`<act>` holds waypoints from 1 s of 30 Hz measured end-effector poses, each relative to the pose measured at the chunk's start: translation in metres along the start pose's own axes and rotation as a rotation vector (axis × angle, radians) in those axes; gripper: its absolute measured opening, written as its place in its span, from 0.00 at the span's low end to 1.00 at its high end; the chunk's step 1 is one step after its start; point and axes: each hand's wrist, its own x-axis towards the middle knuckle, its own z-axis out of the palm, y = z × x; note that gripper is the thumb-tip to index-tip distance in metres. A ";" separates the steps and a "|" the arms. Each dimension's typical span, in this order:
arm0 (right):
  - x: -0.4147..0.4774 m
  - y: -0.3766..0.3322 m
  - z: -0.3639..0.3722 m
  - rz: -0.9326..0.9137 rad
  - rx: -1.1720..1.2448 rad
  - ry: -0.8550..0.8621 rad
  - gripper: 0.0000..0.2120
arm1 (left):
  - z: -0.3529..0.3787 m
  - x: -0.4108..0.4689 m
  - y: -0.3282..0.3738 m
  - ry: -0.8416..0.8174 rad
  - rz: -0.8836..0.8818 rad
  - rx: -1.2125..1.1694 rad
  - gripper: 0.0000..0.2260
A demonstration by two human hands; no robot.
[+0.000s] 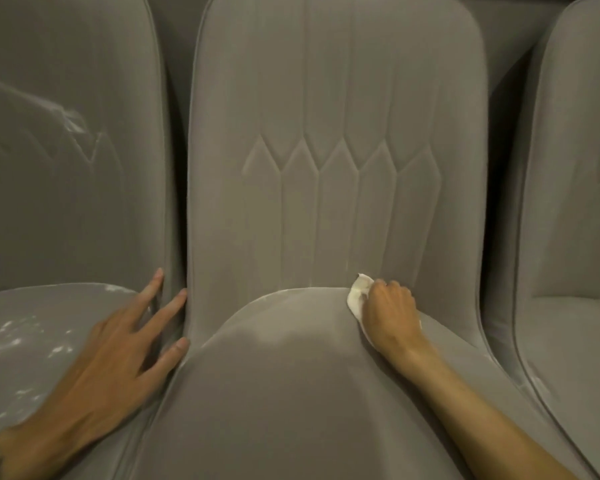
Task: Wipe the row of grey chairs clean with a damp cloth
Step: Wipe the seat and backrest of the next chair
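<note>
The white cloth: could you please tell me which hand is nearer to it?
The right hand: it grips the cloth on the middle chair. The left hand rests apart, between that chair and the left chair.

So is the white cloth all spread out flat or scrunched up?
Scrunched up. The white cloth is bunched in the right hand, whose fingers curl round it, against the middle chair.

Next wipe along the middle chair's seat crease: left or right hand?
Right. The right hand grips the white cloth at the seat-back crease of the middle chair. The left hand lies with fingers spread across the gap to the left chair, holding nothing.
</note>
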 end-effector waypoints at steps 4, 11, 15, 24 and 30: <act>0.010 -0.054 0.004 -0.147 0.019 -0.060 0.17 | 0.001 -0.001 0.004 0.006 -0.010 -0.006 0.34; -0.011 -0.113 -0.003 -0.417 0.185 0.035 0.12 | -0.005 0.001 -0.007 -0.042 0.074 0.020 0.33; 0.005 -0.055 0.001 -0.013 0.116 0.116 0.14 | -0.009 0.005 -0.018 -0.036 0.136 0.024 0.33; -0.028 -0.158 -0.002 -0.086 0.373 0.000 0.15 | -0.005 0.006 -0.028 -0.011 0.241 -0.050 0.34; -0.080 -0.160 -0.029 -0.350 0.409 -0.227 0.11 | -0.009 0.012 -0.035 -0.094 0.268 -0.009 0.33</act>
